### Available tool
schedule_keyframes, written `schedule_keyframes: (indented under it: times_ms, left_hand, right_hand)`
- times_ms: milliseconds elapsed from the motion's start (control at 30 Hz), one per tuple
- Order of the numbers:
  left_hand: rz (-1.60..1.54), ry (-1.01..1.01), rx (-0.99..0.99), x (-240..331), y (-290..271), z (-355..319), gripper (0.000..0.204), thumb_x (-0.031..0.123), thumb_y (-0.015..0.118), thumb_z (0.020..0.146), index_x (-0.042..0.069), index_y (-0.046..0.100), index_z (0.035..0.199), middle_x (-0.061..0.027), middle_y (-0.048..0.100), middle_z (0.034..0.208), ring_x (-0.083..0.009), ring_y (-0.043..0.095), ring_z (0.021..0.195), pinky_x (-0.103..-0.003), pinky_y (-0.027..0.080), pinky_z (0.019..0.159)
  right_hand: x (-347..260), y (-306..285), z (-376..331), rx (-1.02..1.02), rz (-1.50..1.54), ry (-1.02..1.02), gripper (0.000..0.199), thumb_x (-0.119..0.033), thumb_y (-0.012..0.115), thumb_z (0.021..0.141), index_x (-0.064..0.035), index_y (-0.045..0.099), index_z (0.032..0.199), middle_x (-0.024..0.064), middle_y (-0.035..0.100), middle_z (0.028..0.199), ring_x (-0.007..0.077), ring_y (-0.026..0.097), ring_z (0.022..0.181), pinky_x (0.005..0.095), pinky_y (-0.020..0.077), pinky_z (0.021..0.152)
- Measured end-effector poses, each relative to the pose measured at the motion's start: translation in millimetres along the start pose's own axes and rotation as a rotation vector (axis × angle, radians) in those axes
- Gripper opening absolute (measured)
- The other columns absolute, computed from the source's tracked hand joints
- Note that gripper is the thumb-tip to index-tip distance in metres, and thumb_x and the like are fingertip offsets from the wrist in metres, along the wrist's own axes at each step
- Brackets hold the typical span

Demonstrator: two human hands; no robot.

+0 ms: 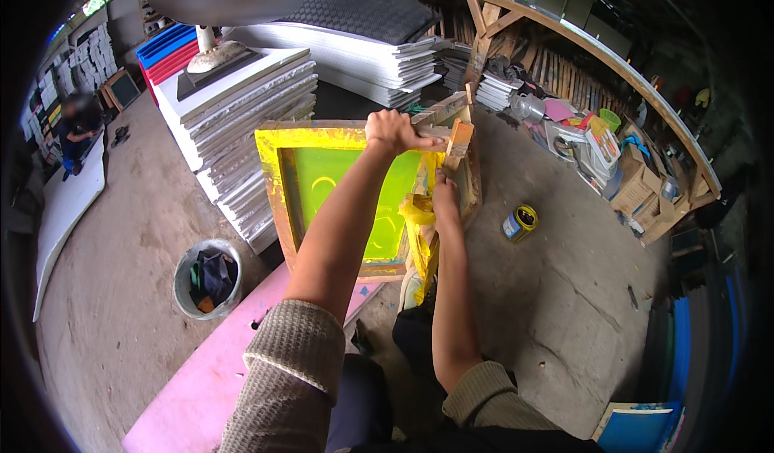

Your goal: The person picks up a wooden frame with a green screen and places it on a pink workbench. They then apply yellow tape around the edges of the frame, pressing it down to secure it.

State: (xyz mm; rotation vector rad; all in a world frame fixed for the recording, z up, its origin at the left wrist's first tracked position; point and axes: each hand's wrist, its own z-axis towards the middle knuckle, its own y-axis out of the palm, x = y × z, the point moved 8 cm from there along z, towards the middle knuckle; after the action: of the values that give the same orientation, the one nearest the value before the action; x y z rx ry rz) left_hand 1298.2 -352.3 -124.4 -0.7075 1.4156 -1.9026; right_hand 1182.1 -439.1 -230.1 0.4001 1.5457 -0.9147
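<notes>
A screen-printing frame (270, 180) with wooden sides and yellow-green mesh stands tilted in front of me, its borders smeared with yellow paint. My left hand (394, 133) is closed over its top edge near the right corner, thumb stretched along the wood. Just below, my right hand (447, 197) is closed on a crumpled yellow-stained rag (422, 247), possibly plastic, beside the frame's right side. Part of the rag hangs below the hand, while the fingers hide the piece they grip. A short wooden block (459, 140) sticks up at the corner beside my left thumb.
Stacked white sheets (250, 102) stand behind left. A bucket of rags (186, 284) and a pink board (201, 376) lie nearer left. On the floor at right is an open yellow tin (524, 218). Cardboard boxes (634, 180) line the right side. A person (78, 126) sits far left.
</notes>
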Motion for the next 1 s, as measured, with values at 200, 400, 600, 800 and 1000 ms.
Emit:
schedule_keyframes:
  times_ms: [200,400,600,800,1000]
  left_hand:
    - [0.004,0.009,0.066,-3.1,2.8,6.3,0.105,0.095,0.032,0.049,0.002,0.068,0.082,-0.0135,0.065,0.074,-0.0233,0.066,0.077,-0.034,0.050,0.066]
    - [-0.003,0.048,0.132,2.9,1.5,9.3,0.103,0.094,0.032,0.051,0.001,0.068,0.079,-0.0145,0.065,0.073,-0.0244,0.066,0.074,-0.035,0.051,0.063]
    - [-0.030,-0.075,0.028,-47.0,17.3,28.4,0.099,0.092,0.033,0.053,0.002,0.068,0.073,-0.0149,0.065,0.070,-0.0232,0.066,0.075,-0.035,0.051,0.063]
    - [0.033,-0.058,0.045,-17.1,16.0,31.7,0.095,0.092,0.033,0.054,0.007,0.070,0.076,-0.0111,0.067,0.074,-0.0215,0.066,0.074,-0.032,0.050,0.063]
    - [0.083,0.064,0.340,-12.6,12.6,16.9,0.078,0.075,0.034,0.075,0.006,0.065,0.093,-0.0118,0.063,0.090,-0.0224,0.057,0.094,-0.037,0.042,0.082]
  right_hand:
    - [4.5,2.0,0.3,0.057,-0.061,-0.097,0.050,-0.036,0.034,0.093,0.0061,0.058,0.101,0.0294,0.058,0.097,0.0430,0.054,0.094,0.0417,0.0430,0.080]
    - [6.7,-2.9,-0.2,0.124,-0.151,-0.203,0.051,-0.037,0.033,0.093,0.0075,0.058,0.098,0.0288,0.059,0.092,0.0424,0.056,0.091,0.0428,0.0433,0.079]
    - [15.1,-1.0,-57.0,-0.058,0.005,0.008,0.043,-0.030,0.035,0.094,0.0061,0.058,0.088,0.0247,0.061,0.080,0.0384,0.059,0.078,0.0425,0.0453,0.066]
    - [27.3,-17.0,-77.7,0.085,-0.162,-0.214,0.040,-0.027,0.035,0.095,0.0063,0.057,0.089,0.0279,0.058,0.077,0.0444,0.056,0.076,0.0459,0.0436,0.062]
    - [0.6,-18.9,-80.7,0.061,-0.003,-0.220,0.040,-0.026,0.034,0.095,0.0080,0.055,0.099,0.0287,0.058,0.091,0.0429,0.056,0.086,0.0436,0.0435,0.071]
